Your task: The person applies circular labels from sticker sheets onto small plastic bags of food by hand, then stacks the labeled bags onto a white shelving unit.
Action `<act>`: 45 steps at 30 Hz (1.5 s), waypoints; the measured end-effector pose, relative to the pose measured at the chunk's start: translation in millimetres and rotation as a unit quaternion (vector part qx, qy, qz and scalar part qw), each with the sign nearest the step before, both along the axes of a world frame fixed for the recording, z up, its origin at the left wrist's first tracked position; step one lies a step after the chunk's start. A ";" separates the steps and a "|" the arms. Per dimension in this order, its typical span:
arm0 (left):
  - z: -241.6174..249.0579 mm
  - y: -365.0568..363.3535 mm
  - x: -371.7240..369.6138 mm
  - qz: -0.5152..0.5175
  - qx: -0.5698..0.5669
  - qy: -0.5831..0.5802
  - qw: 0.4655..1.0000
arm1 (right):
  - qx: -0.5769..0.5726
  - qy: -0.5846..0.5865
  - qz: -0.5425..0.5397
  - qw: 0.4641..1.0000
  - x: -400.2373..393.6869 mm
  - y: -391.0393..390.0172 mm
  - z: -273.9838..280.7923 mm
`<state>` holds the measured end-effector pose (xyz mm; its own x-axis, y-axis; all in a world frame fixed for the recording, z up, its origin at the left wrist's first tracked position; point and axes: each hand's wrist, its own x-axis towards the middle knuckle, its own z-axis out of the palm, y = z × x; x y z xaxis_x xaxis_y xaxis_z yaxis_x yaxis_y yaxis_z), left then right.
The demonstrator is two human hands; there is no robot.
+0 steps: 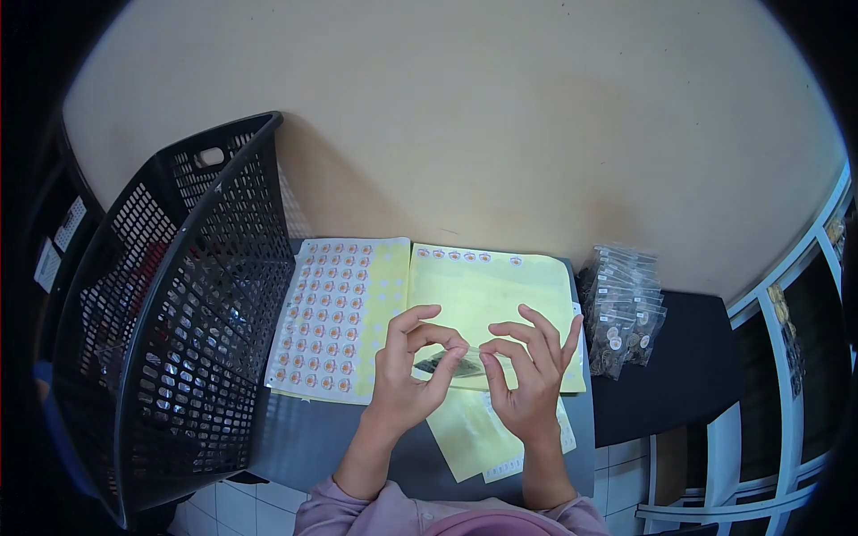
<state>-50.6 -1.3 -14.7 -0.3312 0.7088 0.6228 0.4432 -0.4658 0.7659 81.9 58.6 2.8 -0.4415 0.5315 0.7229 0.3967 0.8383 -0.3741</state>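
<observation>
Above the grey tabletop (304, 442), close to the person's chest, both hands met over a small clear plastic bag (451, 364) with something dark inside. The left hand (407, 375) pinched the bag's left end between thumb and curled forefinger, the other fingers bent loosely above it. The right hand (527, 380) gripped the right end between thumb and forefinger, while its remaining fingers fanned upward and apart. The bag hung between the two hands, just over the lower edge of a yellow backing sheet (492, 295).

That yellow sheet lay flat on the table and carried a short row of round orange stickers (454, 255) along its top edge; the rest of it was bare. Touching its left side lay a fuller sticker sheet (326, 313), covered in rows of the same orange dots, with an emptied yellow strip along its right side. Another pale yellow sheet (469, 433) stuck out beneath the hands, toward the person, with a white strip at its lower edge.

On the left a black plastic mesh basket (179, 313) stood tilted, its rim close beside the fuller sheet. To the right of the yellow sheet a stack of small clear filled bags (621, 308) leaned together, some showing orange dots. Pink sleeves (357, 514) showed at the bottom.
</observation>
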 end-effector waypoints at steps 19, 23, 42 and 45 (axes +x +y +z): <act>7.3 0.6 -1.5 0.007 0.001 0.033 0.999 | 0.014 0.025 0.000 1.000 -1.5 0.6 -1.9; 8.1 -1.2 0.1 0.007 0.012 0.053 0.999 | -0.005 0.005 0.012 1.000 -1.5 -3.8 4.1; 11.1 -12.1 28.3 -0.153 0.015 -0.037 0.987 | 0.080 -0.005 -0.053 0.995 48.6 -25.9 15.7; 12.9 -12.1 33.3 -0.189 0.040 -0.057 0.980 | 0.071 0.005 -0.051 0.996 53.8 -28.8 17.0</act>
<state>-17.3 -13.5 -1.8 -0.1257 0.7450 0.6551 0.1419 -0.6401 0.7551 135.7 29.9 19.7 -0.3823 0.4652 0.7984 0.4798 0.8384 -0.2588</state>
